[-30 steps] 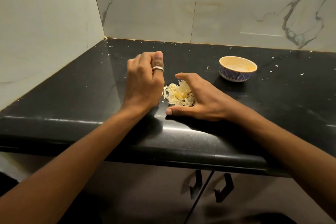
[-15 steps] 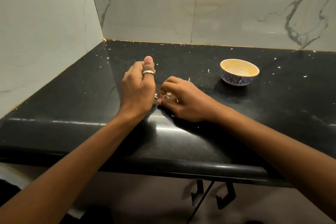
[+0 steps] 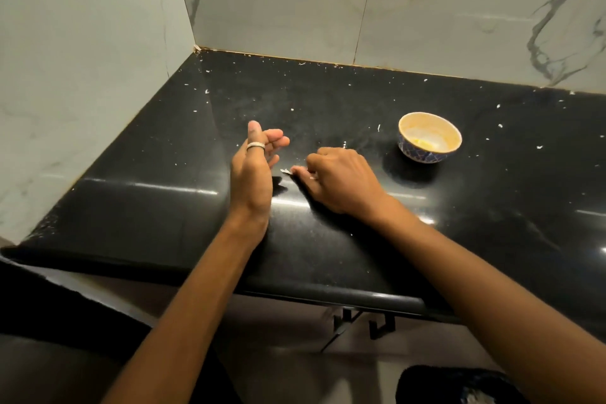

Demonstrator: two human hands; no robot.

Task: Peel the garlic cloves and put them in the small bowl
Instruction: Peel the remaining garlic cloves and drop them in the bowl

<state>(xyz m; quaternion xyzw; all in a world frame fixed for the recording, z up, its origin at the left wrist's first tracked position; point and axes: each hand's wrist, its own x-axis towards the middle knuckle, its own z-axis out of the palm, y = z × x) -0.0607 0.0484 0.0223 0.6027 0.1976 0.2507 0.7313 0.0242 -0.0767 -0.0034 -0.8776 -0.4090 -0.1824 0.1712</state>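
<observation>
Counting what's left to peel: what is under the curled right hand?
Pale peel scraps poke out at the fingertips of the right hand, which is curled on the black countertop. Whether its grip holds anything more cannot be seen: the fingers and the hand's back cover it.

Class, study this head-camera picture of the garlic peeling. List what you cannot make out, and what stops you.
- Head view: the right hand curls over pale scraps; its fingers hide any clove within.
- Head view: inside the small bowl, a yellow patch is too small to identify.
- Head view, bottom right: a dark object is cut off by the frame edge.
</observation>
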